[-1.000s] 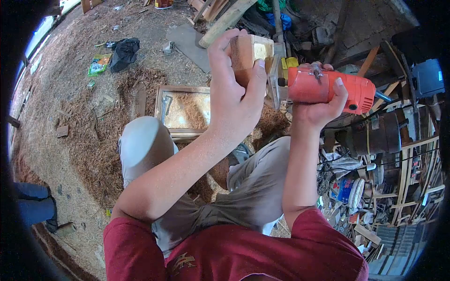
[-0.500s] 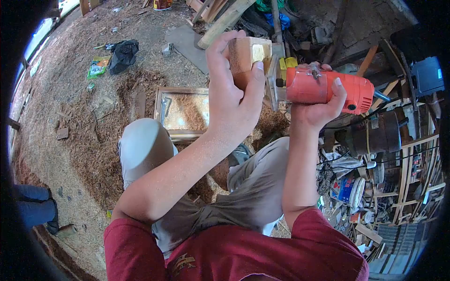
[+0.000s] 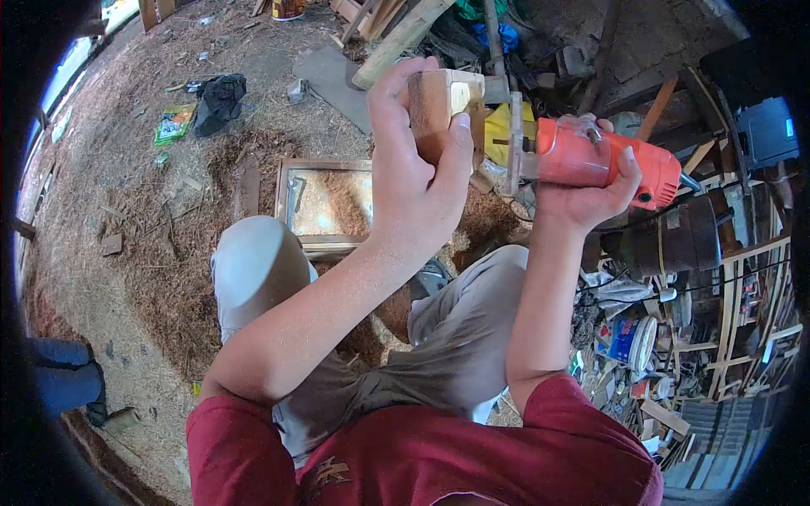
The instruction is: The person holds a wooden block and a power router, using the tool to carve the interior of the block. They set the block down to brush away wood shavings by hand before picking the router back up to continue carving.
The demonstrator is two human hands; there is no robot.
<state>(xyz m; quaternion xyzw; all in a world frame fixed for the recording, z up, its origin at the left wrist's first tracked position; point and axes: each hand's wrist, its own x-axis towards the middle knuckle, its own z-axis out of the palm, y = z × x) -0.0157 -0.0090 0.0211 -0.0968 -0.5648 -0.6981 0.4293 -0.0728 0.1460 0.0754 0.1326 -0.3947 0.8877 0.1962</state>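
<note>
the left hand [image 3: 419,181] grasps a wooden block [image 3: 432,110] between thumb [image 3: 456,145] and fingers [image 3: 388,93] — likely to leave the end past the thumb bare. the right hand [image 3: 582,207] wraps its fingers round a red power tool [image 3: 574,156], probably for steadiness — its plate [image 3: 515,139] facing the block, not touching.

Left hand [image 3: 413,173] raised in a grip, right hand [image 3: 586,201] curled, both forearms [image 3: 327,297] held out

Smooth wooden block [image 3: 434,105], glossy red plastic power tool [image 3: 575,157], matt cloth trousers [image 3: 451,363], crinkled plastic bag [image 3: 220,104]
</note>
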